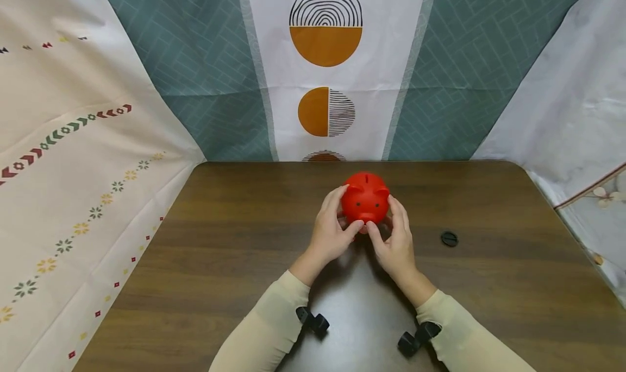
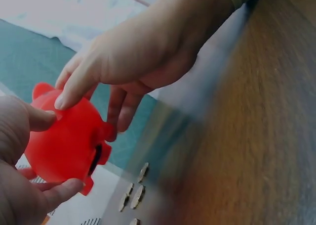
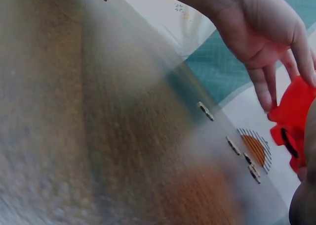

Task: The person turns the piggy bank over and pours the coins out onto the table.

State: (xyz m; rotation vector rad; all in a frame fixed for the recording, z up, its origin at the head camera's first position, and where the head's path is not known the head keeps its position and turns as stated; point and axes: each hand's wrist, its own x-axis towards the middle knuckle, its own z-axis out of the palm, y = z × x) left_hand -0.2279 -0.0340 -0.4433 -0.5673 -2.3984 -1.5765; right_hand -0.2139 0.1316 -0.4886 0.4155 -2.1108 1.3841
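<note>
A red piggy bank (image 1: pixel 365 197) with a coin slot on top and small dark eyes faces the person in the head view. My left hand (image 1: pixel 331 228) grips its left side and my right hand (image 1: pixel 395 241) its right side, both thumbs near the snout. In the left wrist view the piggy bank (image 2: pixel 66 141) is raised above the table, a dark round hole showing in its underside. Several coins (image 2: pixel 138 196) lie on the table below it; in the head view the hands and piggy bank hide them.
A black round plug (image 1: pixel 449 238) with a raised bar lies on the brown wooden table (image 1: pixel 220 285), right of the hands. Patterned cloth (image 1: pixel 205 46) hangs behind the table's far edge and along both sides. Each forearm carries a black wrist camera (image 1: pixel 313 322).
</note>
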